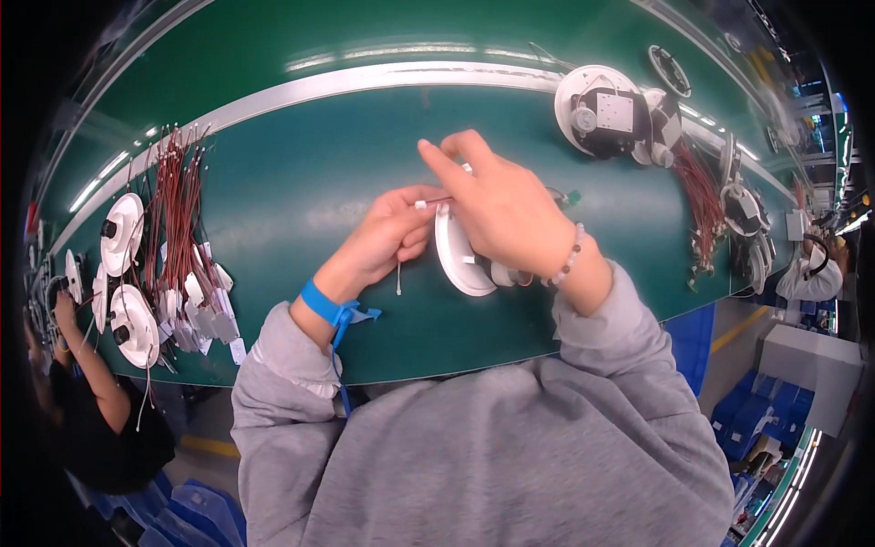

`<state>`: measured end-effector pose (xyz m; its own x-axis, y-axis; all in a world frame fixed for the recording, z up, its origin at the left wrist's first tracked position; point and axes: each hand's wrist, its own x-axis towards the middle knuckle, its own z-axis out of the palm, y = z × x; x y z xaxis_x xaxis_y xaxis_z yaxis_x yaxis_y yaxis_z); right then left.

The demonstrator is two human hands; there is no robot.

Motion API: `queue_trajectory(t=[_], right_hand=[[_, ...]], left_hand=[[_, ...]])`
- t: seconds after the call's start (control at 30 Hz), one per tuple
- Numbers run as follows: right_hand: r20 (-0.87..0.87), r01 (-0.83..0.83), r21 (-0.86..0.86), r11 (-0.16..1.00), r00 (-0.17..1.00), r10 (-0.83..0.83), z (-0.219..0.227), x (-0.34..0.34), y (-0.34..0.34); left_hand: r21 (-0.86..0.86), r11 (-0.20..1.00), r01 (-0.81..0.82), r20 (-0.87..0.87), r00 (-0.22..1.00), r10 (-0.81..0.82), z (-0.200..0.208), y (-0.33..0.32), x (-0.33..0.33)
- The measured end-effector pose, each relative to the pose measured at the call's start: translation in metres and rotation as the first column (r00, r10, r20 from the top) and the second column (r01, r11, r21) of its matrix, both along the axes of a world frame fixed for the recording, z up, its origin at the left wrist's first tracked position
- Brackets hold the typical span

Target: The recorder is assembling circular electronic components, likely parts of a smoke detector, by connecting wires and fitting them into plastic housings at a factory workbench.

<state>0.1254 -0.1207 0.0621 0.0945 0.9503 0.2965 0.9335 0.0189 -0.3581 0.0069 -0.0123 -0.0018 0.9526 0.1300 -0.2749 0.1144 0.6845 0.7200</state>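
My left hand (390, 234) pinches a thin dark-red cable (439, 200) near a small white connector (420, 205). That cable runs rightward beneath my right hand (509, 205), which is bent over a white round housing (453, 252) tilted on the table. The index finger of my right hand points up and left, and a small white piece (468, 168) shows beside its fingers. What the right fingertips grip is hidden behind the hand. A short white-tipped lead (398, 279) hangs below my left hand. A green connector (572, 197) pokes out past the right hand.
Bundles of red cables (178, 219) and white round housings (135, 326) lie at the left of the green table (365, 128). Black-and-white round assemblies (612, 114) stand far right, near more red cables (700, 223). A person's arm (100, 369) works at left. A blue strap (321, 305) circles my left wrist.
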Motion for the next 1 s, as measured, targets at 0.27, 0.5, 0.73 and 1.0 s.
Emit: queue_trajectory(t=[0.27,0.5,0.73,1.0], right_hand=[[-0.116,0.283,0.394,0.875,0.959,-0.258,0.018,0.031,-0.015],[-0.141,0.028,0.111,0.993,0.990,-0.012,0.015,0.035,-0.024],[-0.175,-0.085,0.005,0.996,0.981,0.084,0.015,0.038,-0.019],[0.093,-0.187,-0.140,0.972,0.975,0.201,0.014,0.026,-0.001]], left_hand=[[0.076,0.997,-0.018,-0.013,1.000,0.020,-0.007,0.004,-0.003],[0.118,0.988,-0.095,-0.046,0.994,0.101,-0.007,0.005,-0.005],[0.188,0.980,-0.064,-0.040,0.997,0.073,-0.004,0.006,-0.003],[0.485,0.869,-0.099,-0.048,0.989,0.139,-0.008,0.001,-0.004]])
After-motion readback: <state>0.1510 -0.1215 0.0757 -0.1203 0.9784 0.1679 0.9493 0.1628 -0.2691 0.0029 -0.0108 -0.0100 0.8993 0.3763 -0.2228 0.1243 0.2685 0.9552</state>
